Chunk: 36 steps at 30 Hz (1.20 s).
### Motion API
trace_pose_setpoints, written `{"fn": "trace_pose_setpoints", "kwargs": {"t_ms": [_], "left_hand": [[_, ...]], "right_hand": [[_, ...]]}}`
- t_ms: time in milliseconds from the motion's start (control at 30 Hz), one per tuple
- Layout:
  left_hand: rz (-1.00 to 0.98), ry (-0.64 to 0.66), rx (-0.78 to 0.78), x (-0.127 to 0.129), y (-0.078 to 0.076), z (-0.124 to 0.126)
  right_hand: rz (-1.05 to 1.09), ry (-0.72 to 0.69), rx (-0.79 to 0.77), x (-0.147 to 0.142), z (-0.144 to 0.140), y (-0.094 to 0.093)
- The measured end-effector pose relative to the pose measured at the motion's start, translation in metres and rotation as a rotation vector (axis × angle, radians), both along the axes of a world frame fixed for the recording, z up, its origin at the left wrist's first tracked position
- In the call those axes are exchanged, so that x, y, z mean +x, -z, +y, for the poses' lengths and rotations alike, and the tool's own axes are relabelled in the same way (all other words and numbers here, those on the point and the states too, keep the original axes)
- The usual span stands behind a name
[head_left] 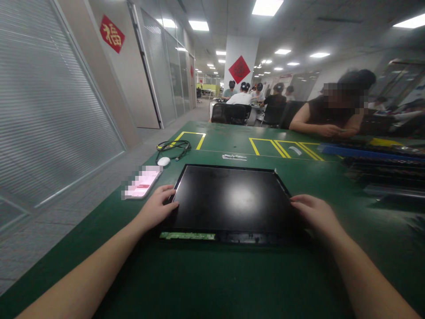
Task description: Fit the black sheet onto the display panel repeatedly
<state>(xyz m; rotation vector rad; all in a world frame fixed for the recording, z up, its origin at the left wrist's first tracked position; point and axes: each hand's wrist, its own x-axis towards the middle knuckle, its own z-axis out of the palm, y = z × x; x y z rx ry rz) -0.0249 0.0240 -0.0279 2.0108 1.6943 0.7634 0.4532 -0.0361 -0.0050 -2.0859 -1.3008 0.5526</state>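
Around me on the green felt-covered table [232, 283]: a smartphone with a lit pink screen [142, 184] lies just left of my left hand, and beyond it sit a small white oval mouse-like object [164, 161] and a coiled black cable [173, 146]. Farther off, yellow taped rectangles [282, 147] mark the tabletop, with a small strip of white bits [234, 157] just past the panel's far edge. On the right, dark flat stacked panels [381, 170] crowd that side, and a person in a dark top [327, 116] leans on the table there, hands together. More people sit at a distant table.

The flat black rectangular screen panel [230, 201] lies face up in front of me, centred, with a narrow green circuit strip [187, 236] along its near edge on the left.

My left hand [157, 208] rests at the panel's left edge, fingers curled loosely over it, touching, not clenched. My right hand [315, 215] lies at the right edge, fingers stretched flat against the corner; I can't tell whether they grip beneath. Both forearms run in from the near corners.

The near stretch of table between my arms is bare felt, and there's room beyond the far edge up to the tape. The table's left edge drops to a grey floor beside a glass wall.
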Motion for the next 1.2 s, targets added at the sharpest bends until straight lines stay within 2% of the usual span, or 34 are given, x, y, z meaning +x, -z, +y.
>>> {"fn": "trace_pose_setpoints", "kwargs": {"t_ms": [300, 500, 733, 967, 1200], "left_hand": [[0.096, 0.124, 0.064, 0.011, -0.016, -0.018], [0.244, 0.278, 0.014, -0.001, -0.028, -0.024], [0.242, 0.404, -0.033, -0.007, -0.038, -0.029], [0.22, 0.459, -0.09, -0.003, -0.043, -0.03], [0.182, 0.498, -0.103, 0.0, -0.042, -0.03]], "right_hand": [[-0.098, -0.019, 0.027, -0.003, -0.003, -0.002], [-0.115, -0.044, 0.014, -0.003, -0.004, -0.003], [-0.143, -0.043, 0.07, -0.005, -0.003, -0.002], [-0.171, -0.128, 0.04, -0.01, -0.004, 0.0], [-0.215, -0.279, 0.032, -0.009, -0.004, 0.002]]}}
